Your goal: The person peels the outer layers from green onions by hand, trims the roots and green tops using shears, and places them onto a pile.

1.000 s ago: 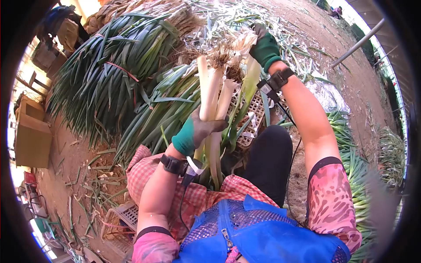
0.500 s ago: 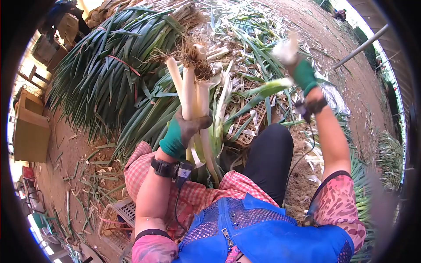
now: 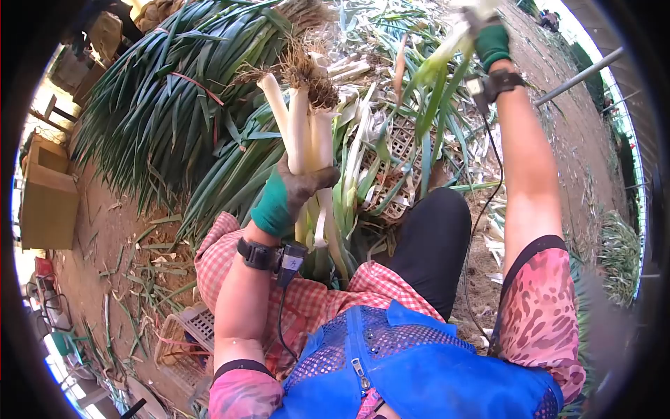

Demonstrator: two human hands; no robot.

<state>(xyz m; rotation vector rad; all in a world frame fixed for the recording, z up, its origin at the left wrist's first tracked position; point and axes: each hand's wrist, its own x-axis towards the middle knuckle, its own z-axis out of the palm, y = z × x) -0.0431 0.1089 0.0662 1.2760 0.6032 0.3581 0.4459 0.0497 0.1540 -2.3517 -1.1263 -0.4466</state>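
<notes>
My left hand [image 3: 296,192], in a glove with a green cuff and a dark palm, is closed round a few leeks [image 3: 299,129]. Their white stems stand upright with the brown roots [image 3: 303,73] at the top, and the lower ends pass down in front of my lap. Up at the top right, my right hand [image 3: 488,31], gloved alike, is closed on leek leaves [image 3: 440,59]. These hang down to the left of it, pale near the fingers and green lower down, blurred by motion. The fingertips of that hand are partly smeared.
A big pile of tied leeks [image 3: 160,112] lies at the left. A plastic crate [image 3: 394,164] strewn with peelings stands ahead of my knee, another crate [image 3: 185,342] at lower left. Leaf scraps cover the ground. A metal pole [image 3: 579,75] slants at right, and a cable [image 3: 481,244] runs from my right wrist.
My right hand has moved up and away with the leek leaves, which now hang down. My left hand has hardly shifted and keeps its grip on the leeks.
</notes>
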